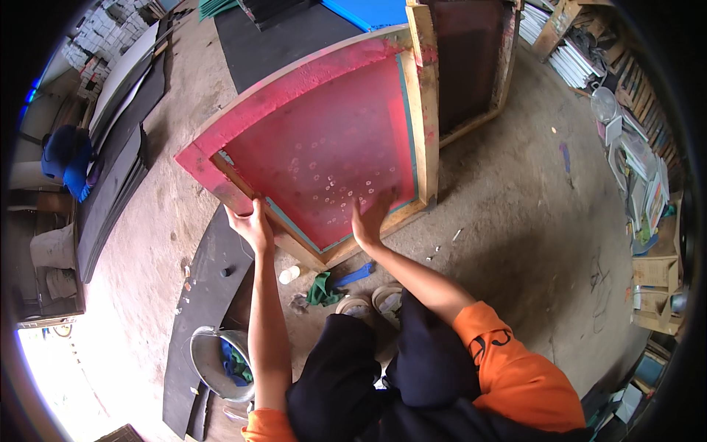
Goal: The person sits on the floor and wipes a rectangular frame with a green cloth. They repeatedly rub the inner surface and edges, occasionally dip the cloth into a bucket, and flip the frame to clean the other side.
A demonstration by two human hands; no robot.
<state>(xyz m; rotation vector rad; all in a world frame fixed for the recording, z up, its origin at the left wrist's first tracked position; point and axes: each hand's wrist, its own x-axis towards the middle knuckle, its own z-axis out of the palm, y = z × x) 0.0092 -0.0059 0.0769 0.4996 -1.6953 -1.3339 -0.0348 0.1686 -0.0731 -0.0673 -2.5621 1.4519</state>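
Observation:
A large wooden screen-printing frame (pixel 420 96) with red mesh (pixel 324 147) stands tilted in front of me, its lower edge near the floor. My left hand (pixel 252 225) grips the frame's lower left wooden edge. Pressed flat on the red mesh near the bottom rail is my right hand (pixel 368 219), fingers spread. Small pale ring marks dot the mesh above that hand. A second dark screen frame (pixel 471 66) leans behind the first.
Below the frame lie a green rag (pixel 322 289), a blue stick (pixel 353 275) and a small white bottle (pixel 289 275). A metal bucket (pixel 210 357) stands at lower left beside black sheets (pixel 213 272). A person in blue (pixel 68 158) is at far left. Cluttered shelves (pixel 641 169) line the right.

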